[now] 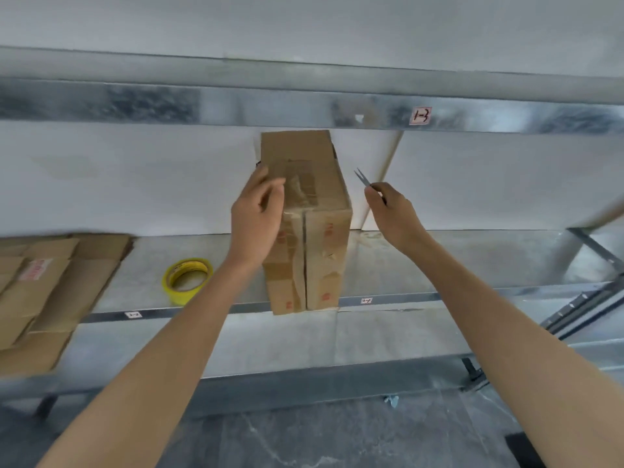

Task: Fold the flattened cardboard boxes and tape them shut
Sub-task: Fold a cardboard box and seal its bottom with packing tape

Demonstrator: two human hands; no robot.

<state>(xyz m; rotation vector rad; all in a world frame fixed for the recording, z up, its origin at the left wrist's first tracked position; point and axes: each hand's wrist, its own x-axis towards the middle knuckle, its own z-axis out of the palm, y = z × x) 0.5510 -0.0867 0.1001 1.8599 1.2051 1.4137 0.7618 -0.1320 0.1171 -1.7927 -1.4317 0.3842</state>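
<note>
step in hand: taping. one cardboard box (pixel 324 251) is folded up and stands on the metal shelf (pixel 439 265), at its front edge, with the lower front corner just over the lip. a strip of clear tape (pixel 300 185) lies across its upper face, and more tape runs down the near face.

hand states:
- left hand (pixel 258 214): holds the box at its upper left edge, thumb on the taped upper face, fingers curled at the edge.
- right hand (pixel 393 211): just right of the box and apart from it. its fingers pinch a small pair of scissors (pixel 363 179), blades slightly parted, tips pointing up and left toward the box.

orientation: the near face, with the seam between its two flaps, is turned toward the person. the seam runs vertically. the box appears taller than it is wide, so its long axis is judged upright; its depth toward the wall is foreshortened and cannot be fixed.

next move, as a judgement: press the strip flat along the seam with the left hand, keep the box from tipping off the shelf lip, and bring the scissors in only where tape needs trimming.

supplies: the yellow tape roll (pixel 187 280) lies flat on the shelf left of the box. the flattened boxes (pixel 40 292) are stacked further left, not yet folded.
</note>
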